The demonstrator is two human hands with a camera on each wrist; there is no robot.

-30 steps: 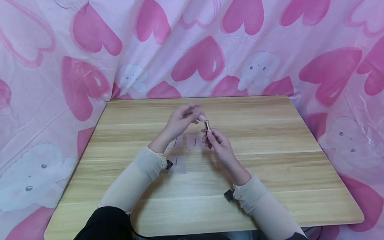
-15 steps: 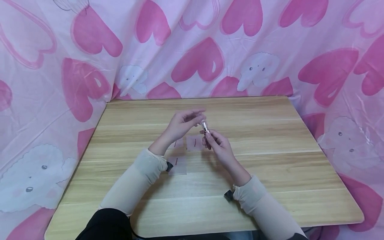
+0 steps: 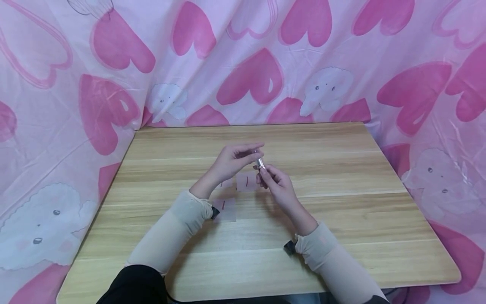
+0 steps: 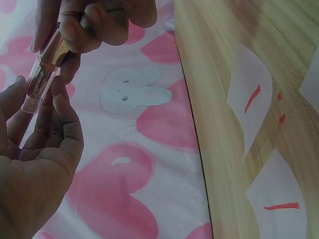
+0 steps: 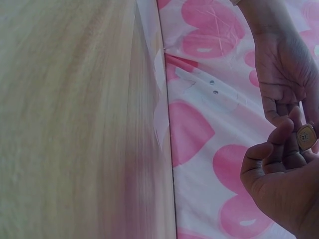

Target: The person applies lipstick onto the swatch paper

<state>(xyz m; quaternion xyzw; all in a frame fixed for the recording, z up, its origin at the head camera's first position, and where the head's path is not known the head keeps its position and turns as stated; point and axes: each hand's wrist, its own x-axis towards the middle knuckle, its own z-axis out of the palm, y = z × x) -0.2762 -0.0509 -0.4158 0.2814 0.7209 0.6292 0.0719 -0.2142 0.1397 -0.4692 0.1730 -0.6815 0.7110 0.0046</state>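
Note:
A lipstick (image 3: 260,163) is held above the table between both hands. My right hand (image 3: 279,181) pinches its base; the gold bottom (image 5: 306,137) shows in the right wrist view. My left hand (image 3: 233,160) holds the clear lipstick cap (image 4: 36,92) between thumb and fingers. In the left wrist view the cap sits over the upper end of the tube, in line with it; whether it is fully seated I cannot tell. Below lie small pale paper squares: one paper (image 3: 247,185) beyond, another paper (image 3: 228,213) nearer, each with a short red stroke. A third is partly behind my left wrist.
The wooden table (image 3: 341,190) spreads around the hands. Pink heart-patterned cloth (image 3: 250,76) hangs behind and at both sides. Small red marks (image 4: 282,118) show between the papers in the left wrist view. A black wrist camera (image 3: 290,247) sits at the right cuff.
My left hand has come down and slightly right, bringing the clear cap onto the lipstick's open end. The right hand has stayed almost still with the tube.

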